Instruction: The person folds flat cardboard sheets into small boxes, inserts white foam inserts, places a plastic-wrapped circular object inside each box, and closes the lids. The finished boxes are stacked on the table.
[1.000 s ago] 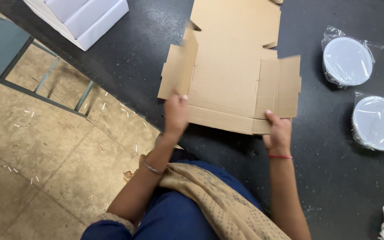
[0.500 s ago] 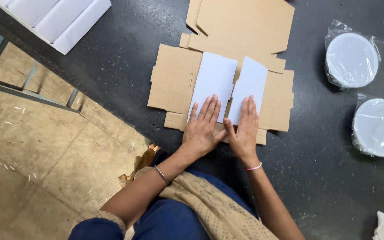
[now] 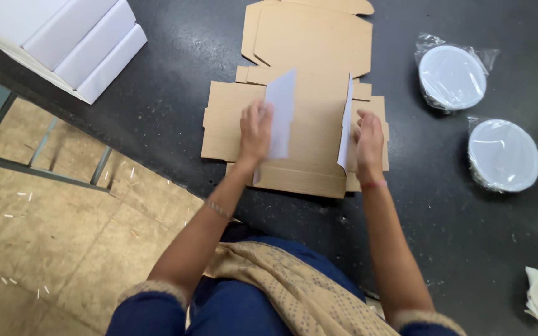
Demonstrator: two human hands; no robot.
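Light, stiff box blank [image 3: 306,124] on the desk [image 3: 157,99]; left hand [image 3: 255,132] and right hand [image 3: 369,138] clasp its raised flaps by the edges.

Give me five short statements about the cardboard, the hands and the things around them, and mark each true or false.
1. The left hand touches a raised white-faced flap of the flat cardboard box. True.
2. The right hand holds a wrapped stack of round lids. False: it is at the other raised flap.
3. Two wrapped round stacks lie to the right. True.
4. The cardboard lies on a white tabletop. False: the table is dark.
5. White boxes sit at upper left. True.
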